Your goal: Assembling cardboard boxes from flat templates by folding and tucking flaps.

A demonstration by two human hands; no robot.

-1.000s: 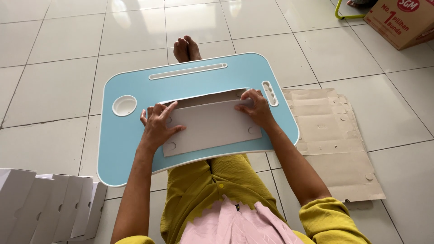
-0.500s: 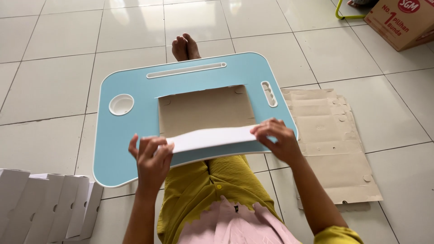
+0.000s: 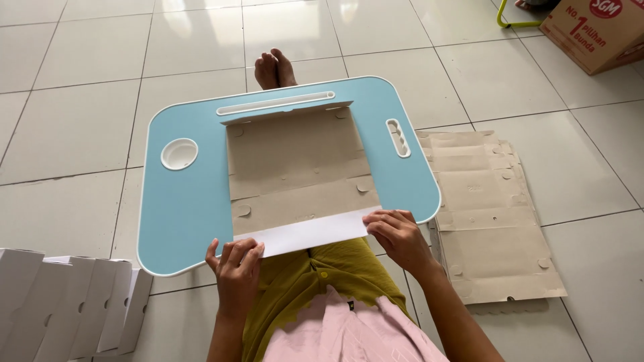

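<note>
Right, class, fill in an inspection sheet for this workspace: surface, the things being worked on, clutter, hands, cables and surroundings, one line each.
Surface: blue lap table across the person's legs, with a round cup recess at left and a slot along the far edge.
Job's things: flat cardboard blank opened out brown side up on the table, its near flap folded up, white side showing.
Clutter: stack of flat blanks on the floor at right; row of folded white boxes at left.
Hands: left hand and right hand each have a grip on the near flap's ends.
Cables: nothing seen.
Surroundings: white tiled floor; printed carton at far right; bare feet beyond the table.
</note>
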